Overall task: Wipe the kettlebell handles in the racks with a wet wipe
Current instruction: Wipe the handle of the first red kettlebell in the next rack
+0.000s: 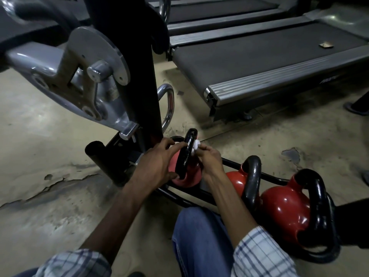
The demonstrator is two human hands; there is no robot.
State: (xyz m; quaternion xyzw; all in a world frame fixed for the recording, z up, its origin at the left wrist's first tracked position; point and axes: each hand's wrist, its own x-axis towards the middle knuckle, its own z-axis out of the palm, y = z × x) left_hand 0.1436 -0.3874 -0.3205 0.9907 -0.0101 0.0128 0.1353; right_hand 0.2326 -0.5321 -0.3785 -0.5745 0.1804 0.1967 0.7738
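Three red kettlebells with black handles sit in a low black floor rack (199, 198). The leftmost kettlebell (191, 177) has its handle (188, 148) upright. My left hand (157, 164) steadies that kettlebell, thumb low at the handle's base and fingers reaching to the handle's upper part. My right hand (207, 158) pinches a bunched white wet wipe (196, 145) against the right side of the handle. The middle kettlebell (237, 180) and the right kettlebell (285, 212) stand untouched to the right.
A grey and black weight machine (99, 76) with a chrome loop rises right behind the rack on the left. Treadmill decks (269, 56) lie beyond. Cracked concrete floor (50, 176) spreads to the left. My blue-jeaned knee (199, 236) is in front of the rack.
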